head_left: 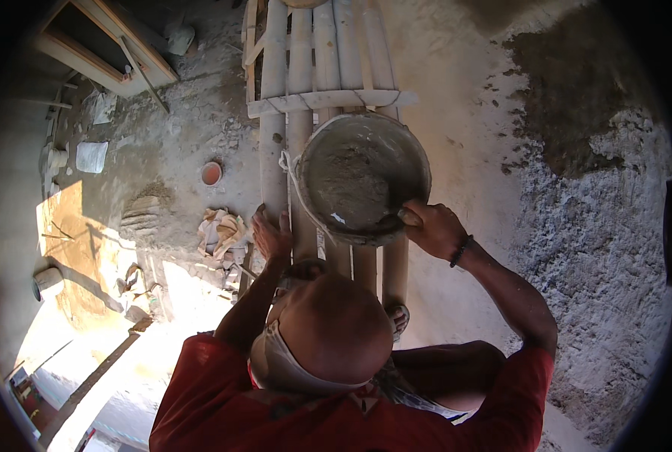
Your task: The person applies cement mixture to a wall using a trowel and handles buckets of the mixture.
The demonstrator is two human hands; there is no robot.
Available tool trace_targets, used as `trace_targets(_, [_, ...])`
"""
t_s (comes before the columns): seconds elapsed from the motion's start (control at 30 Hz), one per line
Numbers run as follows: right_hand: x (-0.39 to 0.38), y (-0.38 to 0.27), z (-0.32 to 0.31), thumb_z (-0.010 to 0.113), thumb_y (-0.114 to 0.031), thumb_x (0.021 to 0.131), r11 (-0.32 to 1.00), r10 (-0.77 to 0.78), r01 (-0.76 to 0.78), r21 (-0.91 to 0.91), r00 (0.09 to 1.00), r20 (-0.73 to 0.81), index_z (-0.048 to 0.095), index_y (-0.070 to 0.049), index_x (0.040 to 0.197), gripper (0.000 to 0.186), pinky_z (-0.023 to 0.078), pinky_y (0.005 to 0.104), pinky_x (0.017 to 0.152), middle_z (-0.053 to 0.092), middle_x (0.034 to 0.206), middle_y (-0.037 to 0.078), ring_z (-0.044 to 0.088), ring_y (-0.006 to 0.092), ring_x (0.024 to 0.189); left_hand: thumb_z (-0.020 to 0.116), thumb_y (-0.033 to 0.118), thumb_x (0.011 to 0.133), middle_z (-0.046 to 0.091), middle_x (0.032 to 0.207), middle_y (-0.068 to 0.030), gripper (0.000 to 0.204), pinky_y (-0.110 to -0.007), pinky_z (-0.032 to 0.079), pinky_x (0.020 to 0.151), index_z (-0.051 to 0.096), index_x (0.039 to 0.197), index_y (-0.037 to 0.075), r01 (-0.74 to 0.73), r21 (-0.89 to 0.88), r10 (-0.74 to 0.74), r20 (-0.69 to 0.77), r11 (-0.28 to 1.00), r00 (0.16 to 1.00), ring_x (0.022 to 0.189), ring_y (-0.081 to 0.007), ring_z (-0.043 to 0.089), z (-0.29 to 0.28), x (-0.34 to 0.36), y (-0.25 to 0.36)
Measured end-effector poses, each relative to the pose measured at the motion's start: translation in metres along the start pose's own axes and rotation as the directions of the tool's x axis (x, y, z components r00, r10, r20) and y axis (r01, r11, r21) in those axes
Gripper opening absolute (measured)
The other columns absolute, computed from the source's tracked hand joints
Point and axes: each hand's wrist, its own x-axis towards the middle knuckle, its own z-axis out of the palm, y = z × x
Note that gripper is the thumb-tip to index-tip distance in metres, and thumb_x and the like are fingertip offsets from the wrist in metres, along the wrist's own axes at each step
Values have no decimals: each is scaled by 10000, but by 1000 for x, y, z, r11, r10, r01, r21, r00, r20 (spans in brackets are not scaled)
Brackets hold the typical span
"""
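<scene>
A round, dark pan [311,197] of wet grey mortar [355,172] rests on a platform of lashed bamboo poles [273,68]. My right hand [435,228], with a dark bracelet at the wrist, is closed at the pan's near right rim, thumb side over the edge. My left hand [272,237] lies on the leftmost pole, fingers stretched out and holding nothing. A loop of pale rope [287,164] hangs at the pan's left side. A small pale patch [338,218] shows in the mortar. My red-sleeved arms reach forward, and I squat on the poles.
A crosspiece [332,101] is tied over the poles beyond the pan. Below left lie a small reddish bucket [211,174], crumpled sacking [220,232] and a pale bucket [48,283]. A wooden frame [110,49] stands far left. A rough, partly wet plastered surface [577,226] spans the right.
</scene>
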Motion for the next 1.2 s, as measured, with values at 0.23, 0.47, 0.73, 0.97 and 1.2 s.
trace_targets(0.23, [-17,20,15,591,-155,764,999,23,-27,-39,994,-110,506,-84,1014,274,505,481,683,643,791,174,627,379,757,624,310,823,496,1155,-199,556,-466,356,922,410,1251,27,-29,3,29,15,1000,999,1086,-377,473,4,4,-8])
trace_targets(0.47, [-22,20,-17,597,-176,758,999,40,-37,24,986,-163,511,-79,1063,332,505,482,697,646,800,195,628,394,761,584,334,846,472,1204,-231,589,-486,354,936,377,1270,-19,-1,-55,3,40,998,999,1120,-393,460,6,3,-9])
trace_targets(0.73, [-95,-44,-166,734,-150,742,968,119,-52,247,957,-264,503,-21,1029,390,484,366,725,618,857,146,626,244,809,578,287,866,432,1258,-246,587,-477,345,974,335,1300,-26,3,-92,5,76,996,997,1187,-393,431,14,-9,5])
trace_targets(0.97, [-142,-38,-243,691,-123,824,641,230,82,763,928,-293,532,-2,1167,396,478,243,495,612,786,71,570,108,593,550,340,879,450,1236,-248,592,-476,376,937,330,1307,-3,11,-62,-8,51,998,999,1157,-406,456,-5,5,4])
trace_targets(1.2, [-246,52,-346,568,-203,899,868,306,-476,141,290,-907,522,18,1216,389,383,215,419,538,657,8,475,53,504,550,331,878,459,1241,-245,570,-466,354,964,365,1281,-27,-3,-89,10,75,996,997,1161,-399,454,14,-8,-1])
